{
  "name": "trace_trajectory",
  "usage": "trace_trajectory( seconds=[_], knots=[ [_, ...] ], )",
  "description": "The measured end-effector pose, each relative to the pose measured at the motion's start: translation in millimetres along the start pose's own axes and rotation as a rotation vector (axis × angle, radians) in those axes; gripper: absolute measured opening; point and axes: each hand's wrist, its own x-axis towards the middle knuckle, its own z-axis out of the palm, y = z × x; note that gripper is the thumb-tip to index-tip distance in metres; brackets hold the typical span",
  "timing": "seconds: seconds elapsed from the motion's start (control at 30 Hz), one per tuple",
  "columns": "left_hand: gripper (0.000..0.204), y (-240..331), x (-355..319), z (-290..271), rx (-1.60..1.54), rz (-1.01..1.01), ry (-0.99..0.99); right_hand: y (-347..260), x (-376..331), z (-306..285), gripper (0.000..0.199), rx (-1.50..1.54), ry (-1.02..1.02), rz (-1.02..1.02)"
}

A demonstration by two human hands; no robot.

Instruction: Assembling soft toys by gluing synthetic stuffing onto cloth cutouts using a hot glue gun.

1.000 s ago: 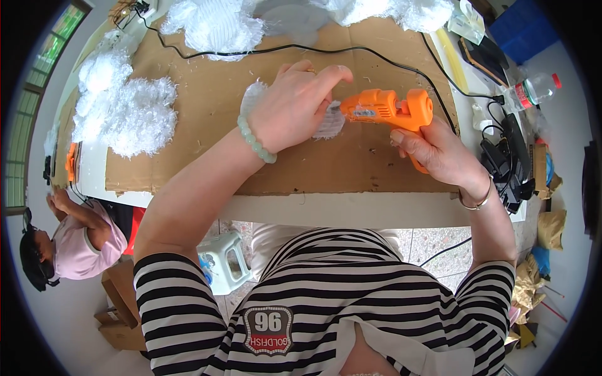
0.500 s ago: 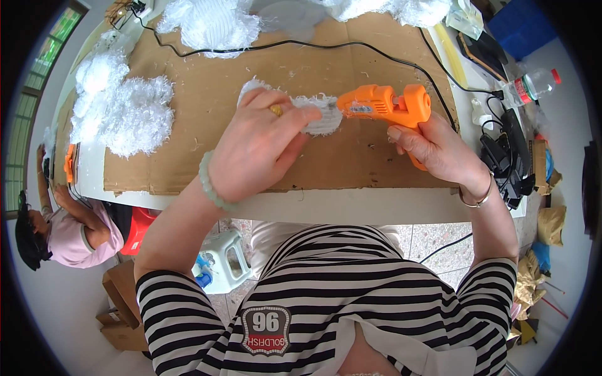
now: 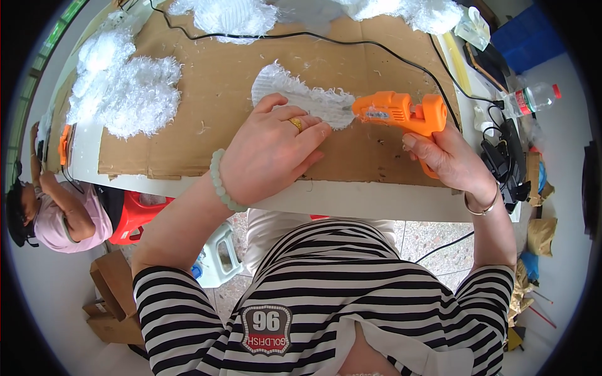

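Observation:
A white ribbed fabric piece with frayed, fringed edges (image 3: 295, 91) lies on the brown cardboard. My left hand (image 3: 273, 147) rests palm down on its near edge, fingers bent and somewhat apart; that edge is partly hidden under them. My right hand (image 3: 448, 156) is closed round the handle of an orange hot glue gun (image 3: 395, 109). The gun points left, and its nozzle is at the right end of the fabric piece; whether it touches cannot be made out.
Fluffy white fringed pieces (image 3: 141, 94) pile up at the left, with more (image 3: 235, 19) along the far side. A black cable (image 3: 307, 35) crosses the cardboard (image 3: 207, 150). At the right are a plastic bottle (image 3: 533, 100) and black devices (image 3: 501, 156). A co-worker (image 3: 75, 216) sits far left.
My left hand has lowered and its fingers have spread over the near edge, uncovering more of the fabric piece. The glue gun stays at the fabric's right end. The whole view has shifted slightly.

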Motion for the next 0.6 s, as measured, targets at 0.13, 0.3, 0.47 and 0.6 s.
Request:
trace_trajectory(
  seconds=[0.13, 0.3, 0.47, 0.6],
  knots=[
    [0.031, 0.1, -1.5, -0.8, 0.012, -0.01, -0.031, -0.7, -2.8, -0.5, 0.035, -0.093, -0.028, -0.066],
    [0.027, 1.0, -2.0, 1.4, 0.018, 0.0, 0.015, 2.6, -1.0, -3.4, 0.029, -0.02, -0.015, 0.002],
    [0.025, 0.7, -2.9, 3.5, 0.023, 0.004, 0.042, -3.6, 0.3, -6.2, 0.025, -0.042, -0.002, -0.087],
    [0.025, 0.0, -3.2, 3.3, 0.02, 0.001, 0.032, -6.1, 2.4, -7.0, 0.02, -0.069, 0.011, -0.088]
  ],
)
